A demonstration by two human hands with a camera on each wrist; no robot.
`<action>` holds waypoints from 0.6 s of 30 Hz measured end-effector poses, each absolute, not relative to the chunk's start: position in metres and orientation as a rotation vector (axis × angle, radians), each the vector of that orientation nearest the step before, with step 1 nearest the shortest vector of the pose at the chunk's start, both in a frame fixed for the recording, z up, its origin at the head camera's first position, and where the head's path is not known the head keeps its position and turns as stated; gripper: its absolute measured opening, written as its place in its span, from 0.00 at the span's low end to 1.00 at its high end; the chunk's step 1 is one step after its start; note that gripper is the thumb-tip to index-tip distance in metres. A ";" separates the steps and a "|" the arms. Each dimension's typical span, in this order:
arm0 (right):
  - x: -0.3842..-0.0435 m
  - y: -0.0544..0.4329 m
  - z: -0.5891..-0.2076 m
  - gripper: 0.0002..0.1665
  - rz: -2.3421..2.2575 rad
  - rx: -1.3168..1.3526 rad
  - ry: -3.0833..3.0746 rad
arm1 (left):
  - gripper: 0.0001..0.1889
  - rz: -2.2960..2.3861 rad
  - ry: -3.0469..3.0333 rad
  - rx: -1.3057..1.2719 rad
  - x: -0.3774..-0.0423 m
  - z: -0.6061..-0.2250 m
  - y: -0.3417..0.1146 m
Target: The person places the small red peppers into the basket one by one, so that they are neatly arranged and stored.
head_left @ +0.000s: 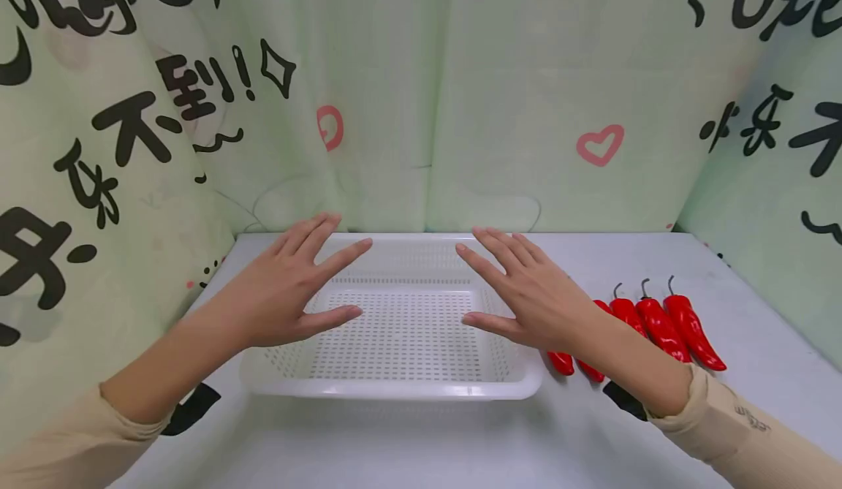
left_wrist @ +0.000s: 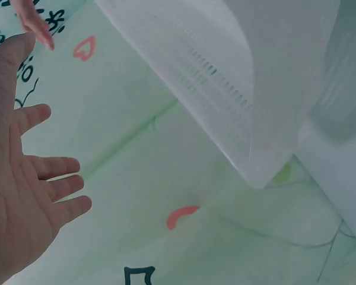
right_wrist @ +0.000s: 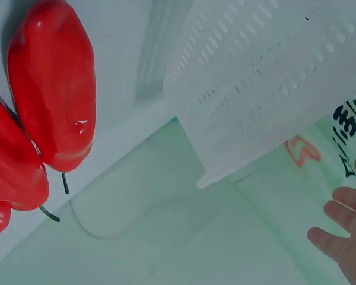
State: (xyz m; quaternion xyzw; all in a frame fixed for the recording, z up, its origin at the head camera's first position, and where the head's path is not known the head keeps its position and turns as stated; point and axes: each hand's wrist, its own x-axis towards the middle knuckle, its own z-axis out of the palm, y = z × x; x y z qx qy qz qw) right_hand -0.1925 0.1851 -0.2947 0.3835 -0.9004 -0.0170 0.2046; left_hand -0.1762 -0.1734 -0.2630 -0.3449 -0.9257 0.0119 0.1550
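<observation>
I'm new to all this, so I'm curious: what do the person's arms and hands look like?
The hands are ungloved. Beige sleeves end on the forearms, the right sleeve bearing a small dark marking. A partly hidden black piece shows beside each forearm.

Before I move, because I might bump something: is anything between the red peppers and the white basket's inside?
Only the raised side of the white basket facing the red peppers; no other object shows between. In the head view, the right hand and forearm cover part of the gap.

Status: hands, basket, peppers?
Left hand, right hand open, holding nothing. Basket on table, peppers to its right. Right forearm partly hides peppers in head view.
</observation>
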 end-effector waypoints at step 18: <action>-0.178 0.224 -0.300 0.57 0.144 0.791 -2.642 | 0.44 -0.365 -2.785 -0.747 -0.172 -0.261 -0.230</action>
